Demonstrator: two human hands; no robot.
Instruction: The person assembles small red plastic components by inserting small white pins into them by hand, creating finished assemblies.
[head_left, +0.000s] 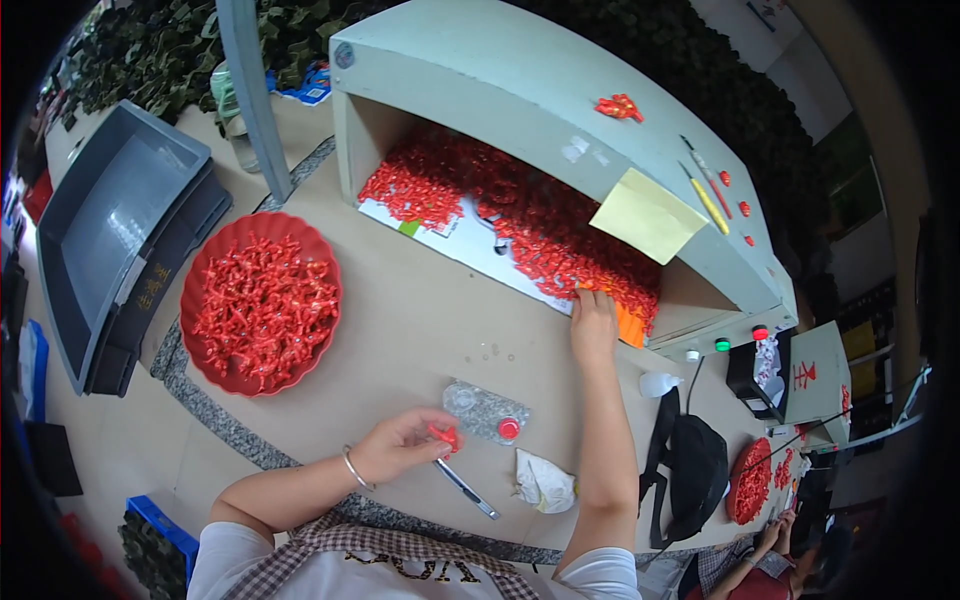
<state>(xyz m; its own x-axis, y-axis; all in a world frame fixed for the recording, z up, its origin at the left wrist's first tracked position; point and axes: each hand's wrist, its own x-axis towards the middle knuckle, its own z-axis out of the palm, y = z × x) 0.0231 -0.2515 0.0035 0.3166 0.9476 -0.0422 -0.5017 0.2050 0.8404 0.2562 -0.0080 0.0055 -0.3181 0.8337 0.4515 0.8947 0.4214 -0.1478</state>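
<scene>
My left hand (408,444) is closed around a small glossy red piece (446,436), thumb and fingers pinching it above the table. Just below it is a slim silver-and-black pen-like tool (468,490); whether the hand touches it I cannot tell. My right hand (596,318) reaches to the front edge of a grey open-fronted box (460,65), its fingers together at a heap of small red pieces (545,235). Its fingertips are partly hidden, and what they grip I cannot make out. An orange sheet (630,326) lies beside those fingers.
At left stand a red scalloped tray (190,320) of red figures and a grey plastic bin (110,210). Near my hands lie a clear flat case with a red cap (486,412) and a crumpled white packet (544,482). A black bag (697,470) is at right; beyond it sits another person.
</scene>
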